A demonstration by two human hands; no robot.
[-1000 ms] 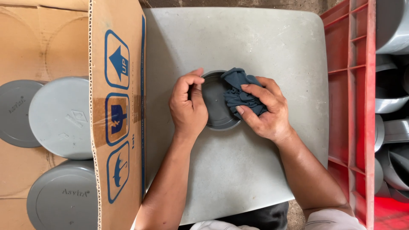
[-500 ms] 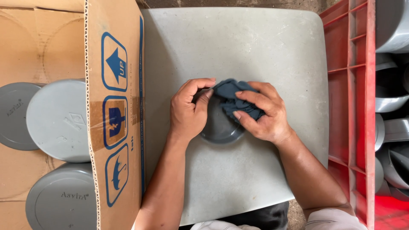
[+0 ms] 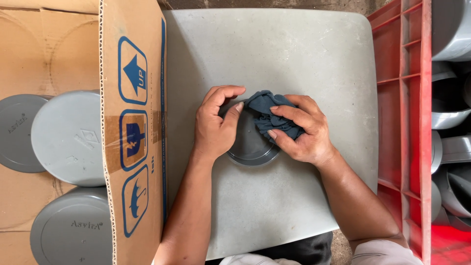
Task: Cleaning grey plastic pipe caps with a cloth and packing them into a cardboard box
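Cloth on the cap, both hands on it

Since half a second back, my left hand has shifted little: it was curled over the cap's left rim then and it is curled there now, with the thumb tip pressed onto the cap's face. My right hand has stayed bunched on the cloth, which sits a touch higher on the cap than before.

I see the cap lying flat near the middle of the table, a round dark grey disc with a raised rim. My left fingers are closed around its left edge, clamped on it. My right fingers are closed on the dark blue cloth, pressing it against the cap's upper right part. The cloth is crumpled and covers that part of the rim; the lower half of the cap shows bare between my wrists.

To my left a cardboard box stands open, its printed flap upright just beside the table edge. Inside lie larger grey lids, flat and overlapping. To my right a red crate touches the table's side, and grey pipe fittings fill the space beyond it
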